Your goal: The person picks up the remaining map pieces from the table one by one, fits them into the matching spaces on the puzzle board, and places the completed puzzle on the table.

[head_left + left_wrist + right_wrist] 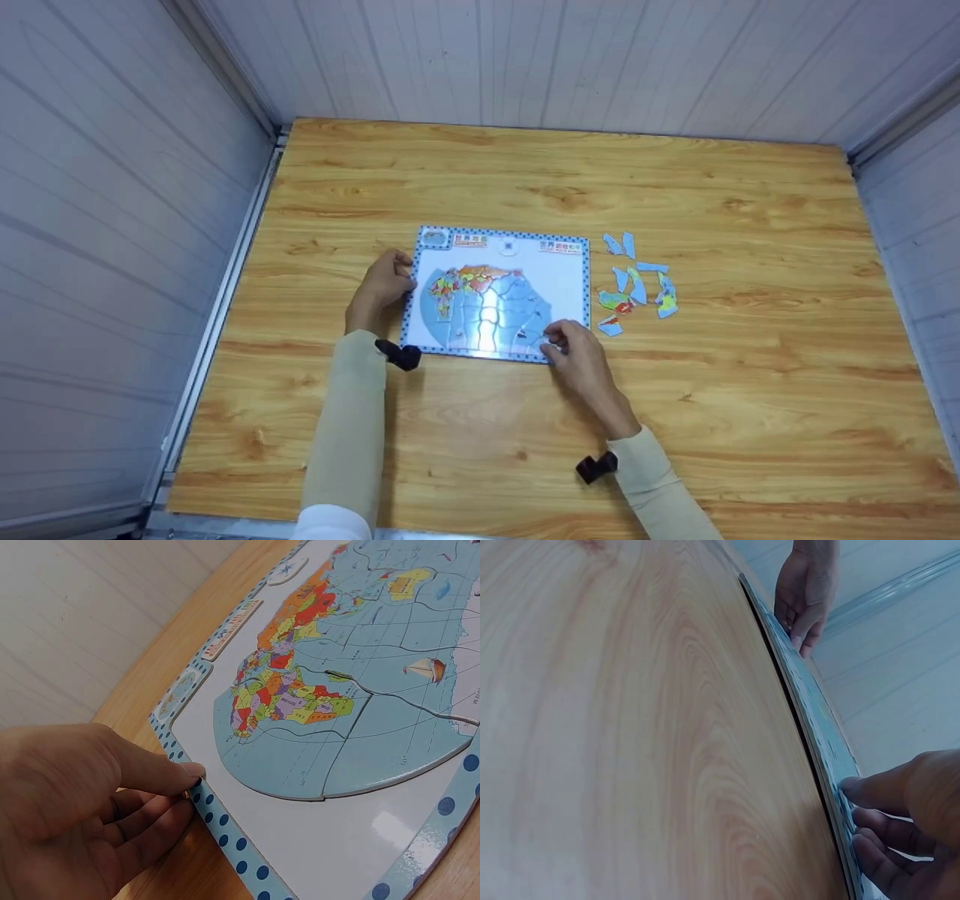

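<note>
A world map jigsaw puzzle board [570, 285] with a blue dotted border lies on the wooden table, much of its oval map filled with pieces. At its left edge, my left hand [384, 283] pinches the dotted rim, thumb on top and the other fingers bent against the side, as the left wrist view shows [97, 802]. My right hand [583, 361] is at the board's lower right, its bent fingertips touching the board by the map's edge. Whether a piece is between those fingertips is hidden. In the right wrist view the right thumb [877, 789] meets the board's edge.
Several loose puzzle pieces [637, 285] lie scattered just right of the board. The wooden table [750, 390] extends around it, with pale panel walls [480, 67] at the back and both sides.
</note>
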The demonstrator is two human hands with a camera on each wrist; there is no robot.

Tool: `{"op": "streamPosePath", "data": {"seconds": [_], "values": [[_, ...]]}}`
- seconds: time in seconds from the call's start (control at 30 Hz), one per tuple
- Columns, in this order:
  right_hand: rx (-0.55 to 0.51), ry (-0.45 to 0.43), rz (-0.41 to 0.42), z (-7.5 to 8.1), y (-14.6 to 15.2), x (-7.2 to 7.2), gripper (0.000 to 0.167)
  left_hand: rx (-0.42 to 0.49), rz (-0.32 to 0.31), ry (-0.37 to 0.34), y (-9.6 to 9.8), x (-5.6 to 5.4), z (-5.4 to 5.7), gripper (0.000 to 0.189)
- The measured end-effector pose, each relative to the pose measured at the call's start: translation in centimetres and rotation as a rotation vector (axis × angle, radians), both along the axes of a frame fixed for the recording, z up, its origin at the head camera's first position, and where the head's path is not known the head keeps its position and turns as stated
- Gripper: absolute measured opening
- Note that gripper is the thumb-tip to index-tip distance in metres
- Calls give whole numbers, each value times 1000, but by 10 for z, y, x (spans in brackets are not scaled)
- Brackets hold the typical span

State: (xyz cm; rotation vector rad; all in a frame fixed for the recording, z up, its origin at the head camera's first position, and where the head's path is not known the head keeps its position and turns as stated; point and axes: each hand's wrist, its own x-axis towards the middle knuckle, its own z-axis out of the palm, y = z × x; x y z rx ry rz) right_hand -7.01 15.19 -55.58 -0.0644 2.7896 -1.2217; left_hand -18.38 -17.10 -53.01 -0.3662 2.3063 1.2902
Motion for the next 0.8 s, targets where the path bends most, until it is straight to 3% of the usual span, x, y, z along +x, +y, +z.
{"op": "streamPosePath", "data": {"seconds": [0.2,0.43,0.8], "values": [[-3,-9,4,0,0,1,18,6,11,-13,1,0,1,35],[-17,73,62,-3,4,1,16,-17,-2,-8,1,1,3,37],[-101,35,47,3,12,1,20,-7,20,-34,2,0,4,36]]}}
